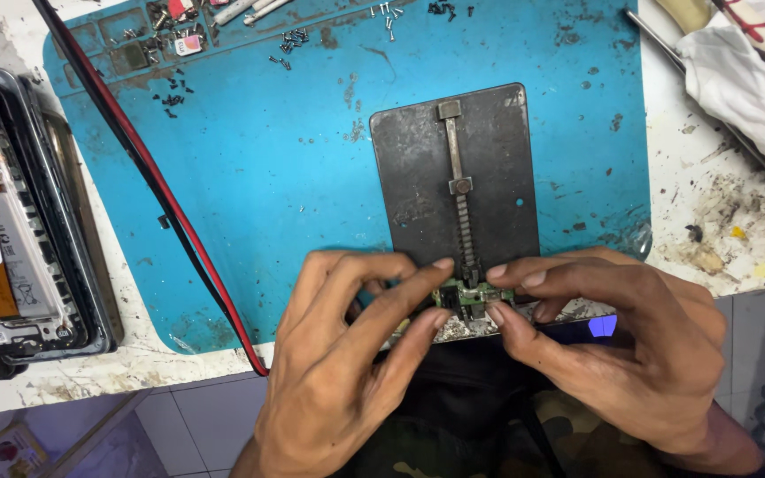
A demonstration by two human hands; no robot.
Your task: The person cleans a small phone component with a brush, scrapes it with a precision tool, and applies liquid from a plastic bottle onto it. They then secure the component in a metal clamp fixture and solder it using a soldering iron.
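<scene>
Blue mat (312, 177) bears a metal holder (418, 177); left fingers (422, 274) and right fingers (511, 276) pinch the small green board (469, 296) between them.

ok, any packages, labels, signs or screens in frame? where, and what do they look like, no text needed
Opened phone: left edge of the bench, back off, black frame, white label sheet over the battery, orange flex strip.
Small card: top left on the blue mat, white with pink.
Printed box: bottom left corner below the bench, pale and reddish, partly cut off.
No lit screens or signs.
</scene>
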